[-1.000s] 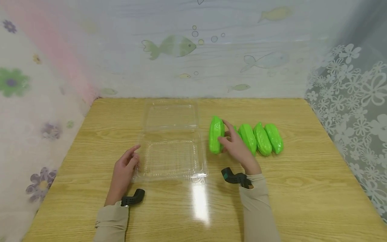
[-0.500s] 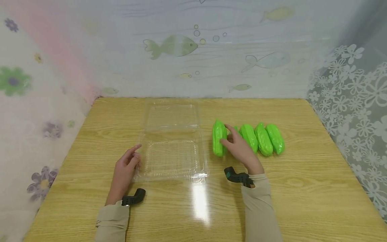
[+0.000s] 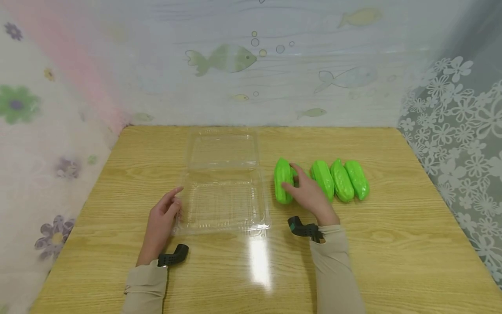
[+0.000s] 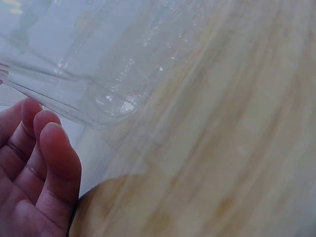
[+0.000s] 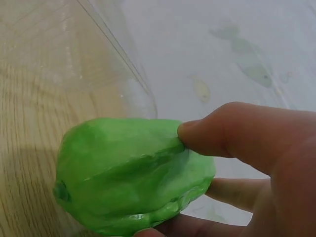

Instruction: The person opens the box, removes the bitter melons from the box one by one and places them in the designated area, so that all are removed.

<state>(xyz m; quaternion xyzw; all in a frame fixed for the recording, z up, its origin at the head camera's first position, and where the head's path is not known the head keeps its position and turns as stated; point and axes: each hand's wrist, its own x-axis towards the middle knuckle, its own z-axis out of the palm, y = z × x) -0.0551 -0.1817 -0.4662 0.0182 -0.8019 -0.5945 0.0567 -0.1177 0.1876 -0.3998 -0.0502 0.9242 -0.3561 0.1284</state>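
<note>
Right hand (image 3: 310, 194) gripping green gourd (image 3: 283, 186), three gourds (image 3: 340, 179) beside, clear box (image 3: 223, 205) left

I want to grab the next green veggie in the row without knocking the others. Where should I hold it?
Take the leftmost free green gourd at its two ends, from above. Its long sides sit right against the next gourd, so fingers probably won't fit between them, while its near and far tips are bare over the table.

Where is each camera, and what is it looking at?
Head: high up, looking down at the wooden table, both hands and sleeves.
Left wrist: low by the left hand, facing the clear plastic clamshell box.
Right wrist: behind the right hand gripping a green toy gourd.
Shared: the box shows in all three.
</note>
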